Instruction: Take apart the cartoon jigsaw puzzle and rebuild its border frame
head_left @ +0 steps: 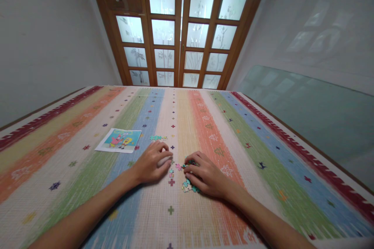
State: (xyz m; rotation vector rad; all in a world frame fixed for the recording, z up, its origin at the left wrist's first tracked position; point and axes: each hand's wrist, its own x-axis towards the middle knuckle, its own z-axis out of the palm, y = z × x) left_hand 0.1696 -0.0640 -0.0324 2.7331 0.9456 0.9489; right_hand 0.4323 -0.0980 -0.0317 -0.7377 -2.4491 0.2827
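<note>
My right hand (206, 174) lies over a small heap of jigsaw puzzle pieces (187, 186), its fingers slightly apart and touching them. Part of the heap is hidden under the palm and fingers. A pink puzzle piece (179, 167) sits just left of those fingertips. To the left, my left hand (152, 163) rests on the cloth with bent fingers and the thumb held away from them; I see nothing gripped there. Beyond it lies a short row of joined-looking teal and yellow puzzle pieces (157, 137). A cartoon picture card (119, 140) is flat on the cloth, farther left.
A striped, patterned cloth (204, 210) covers the table. Wooden doors with frosted panes (178, 27) stand beyond the far edge. White walls rise on both sides, and a pale green glass-like panel (306, 113) leans along the right.
</note>
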